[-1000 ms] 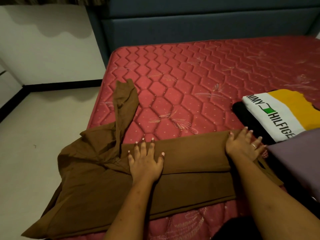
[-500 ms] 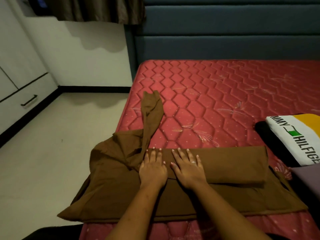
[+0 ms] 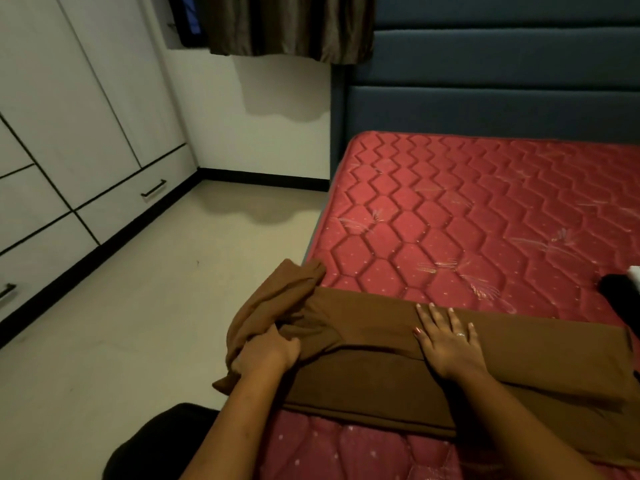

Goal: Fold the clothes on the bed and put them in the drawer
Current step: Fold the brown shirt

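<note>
The brown garment [image 3: 363, 344] lies lengthwise along the bed's [image 3: 450, 220] near edge. Her left hand [image 3: 265, 353] apparently bunches its loose left end; the right hand [image 3: 448, 341], spread flat, pins the fold.

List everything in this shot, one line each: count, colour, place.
mattress: one, red quilted, right half of view
brown garment: one, brown, partly folded along the mattress's near edge, left end bunched over the side
black garment: one, black, on the mattress at the right edge, mostly cut off
headboard: one, dark blue, behind the mattress
curtain: one, dark brown, top centre
drawers: two in view, white with black handles, left wall
floor: one, cream, left of the mattress
left hand: one, grips the garment's bunched end
right hand: one, flat on the folded part
</note>
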### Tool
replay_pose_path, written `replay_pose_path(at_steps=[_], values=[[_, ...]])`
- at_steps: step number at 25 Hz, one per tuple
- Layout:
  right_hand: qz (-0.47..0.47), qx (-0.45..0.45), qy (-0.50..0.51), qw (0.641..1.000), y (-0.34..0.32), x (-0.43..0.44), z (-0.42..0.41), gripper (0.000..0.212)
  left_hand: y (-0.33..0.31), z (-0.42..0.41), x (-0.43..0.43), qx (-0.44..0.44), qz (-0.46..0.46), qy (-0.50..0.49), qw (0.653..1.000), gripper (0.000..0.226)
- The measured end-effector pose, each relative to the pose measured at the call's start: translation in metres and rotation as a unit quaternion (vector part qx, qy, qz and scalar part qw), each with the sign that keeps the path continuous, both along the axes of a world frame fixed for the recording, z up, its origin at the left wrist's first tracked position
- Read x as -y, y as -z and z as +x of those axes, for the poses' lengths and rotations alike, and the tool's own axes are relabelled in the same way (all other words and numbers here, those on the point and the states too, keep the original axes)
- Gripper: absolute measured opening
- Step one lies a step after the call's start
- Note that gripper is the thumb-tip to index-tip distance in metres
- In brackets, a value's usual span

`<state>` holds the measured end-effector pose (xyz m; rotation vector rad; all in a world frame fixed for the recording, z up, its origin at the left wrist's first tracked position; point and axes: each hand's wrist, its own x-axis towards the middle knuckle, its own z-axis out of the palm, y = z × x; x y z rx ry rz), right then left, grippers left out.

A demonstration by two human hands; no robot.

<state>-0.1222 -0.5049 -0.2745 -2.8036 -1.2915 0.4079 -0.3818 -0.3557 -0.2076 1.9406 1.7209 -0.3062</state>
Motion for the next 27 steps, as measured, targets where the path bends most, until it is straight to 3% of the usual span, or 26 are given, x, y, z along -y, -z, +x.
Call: replay_pose_path(at_steps=[2, 4, 8, 10, 11, 13, 15, 16, 19, 22, 24, 27], values=[[-0.033, -0.012, 0.007, 0.999, -0.005, -0.004, 0.000, 0.055, -0.003, -0.029, -0.012, 0.060, -0.006, -0.064, 0.996, 0.088], [-0.076, -0.018, 0.022, 0.997, -0.015, -0.009, -0.003, 0.055, -0.011, -0.056, -0.021, 0.059, -0.009, -0.110, 0.992, 0.101], [-0.087, 0.013, 0.018, 0.996, -0.039, -0.043, -0.032, 0.058, -0.015, -0.078, -0.015, -0.074, -0.093, 0.007, 0.993, 0.073], [-0.049, 0.003, -0.065, 0.997, -0.045, -0.071, -0.064, 0.057, -0.013, -0.075, -0.015, -0.071, -0.142, 0.050, 0.986, 0.086], [-0.041, -0.021, -0.109, 0.993, -0.047, -0.085, -0.081, 0.056, -0.013, -0.073, -0.017, -0.021, -0.150, 0.060, 0.987, 0.092], [-0.043, -0.065, -0.174, 0.982, -0.043, -0.114, -0.112, 0.053, -0.016, -0.066, -0.028, 0.158, -0.162, 0.016, 0.974, 0.087], [-0.042, -0.077, -0.207, 0.974, -0.039, -0.136, -0.129, 0.051, -0.010, -0.052, -0.049, 0.329, -0.176, -0.093, 0.923, 0.076], [-0.039, -0.077, -0.219, 0.972, -0.037, -0.144, -0.134, 0.049, -0.004, -0.043, -0.060, 0.364, -0.171, -0.143, 0.904, 0.076], [-0.030, -0.073, -0.250, 0.965, -0.030, -0.160, -0.137, 0.047, 0.015, -0.023, -0.098, 0.367, -0.183, -0.227, 0.883, 0.071], [-0.015, -0.082, -0.254, 0.964, -0.023, -0.173, -0.132, 0.046, 0.033, -0.008, -0.125, 0.359, -0.210, -0.238, 0.878, 0.044], [-0.006, -0.084, -0.248, 0.965, -0.018, -0.183, -0.128, 0.046, 0.050, 0.000, -0.141, 0.368, -0.172, -0.236, 0.883, 0.039], [0.037, -0.078, -0.222, 0.971, -0.010, -0.196, -0.125, 0.045, 0.061, 0.011, -0.159, 0.501, -0.117, -0.236, 0.825, 0.023]])
